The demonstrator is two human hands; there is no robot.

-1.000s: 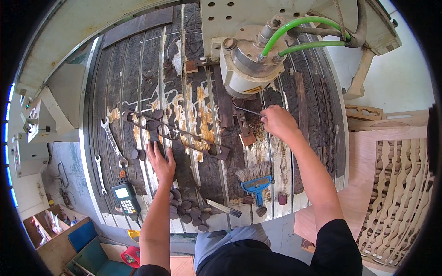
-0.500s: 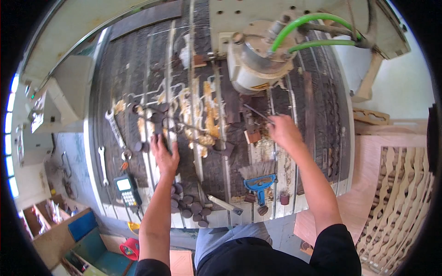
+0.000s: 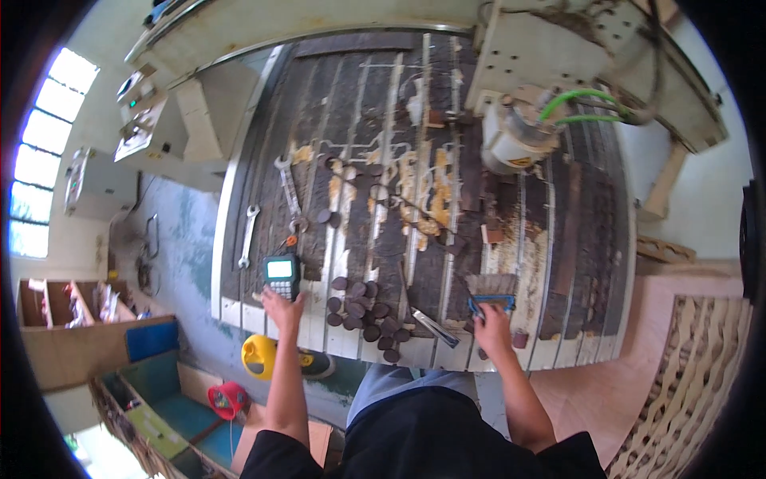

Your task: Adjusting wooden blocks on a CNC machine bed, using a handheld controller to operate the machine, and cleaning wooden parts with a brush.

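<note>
My left hand (image 3: 283,310) is closed around the lower end of a dark handheld controller (image 3: 281,270) with a lit screen and keypad, at the table's left front. My right hand (image 3: 493,329) is closed over the handle of a blue brush (image 3: 491,301), its grey bristles pointing away from me; the handle is mostly hidden. A thin dark rod (image 3: 463,287) slants out beside those fingers. Between the hands lie several dark round discs (image 3: 369,311) and a pale-handled tool (image 3: 435,328). A small reddish-brown cylinder (image 3: 520,339) stands right of the brush.
Two wrenches (image 3: 289,188) lie at the left of the slatted machine table (image 3: 227,263). A spindle head (image 3: 519,144) with green hoses hangs at the back right. Wavy cut wooden strips (image 3: 686,383) lie at the right. A yellow-and-black object (image 3: 259,357) sits below the front edge.
My view has shifted, showing more of the left side. My left hand has come back from the table's middle to the controller. My right hand has drawn back from below the spindle to the brush.
</note>
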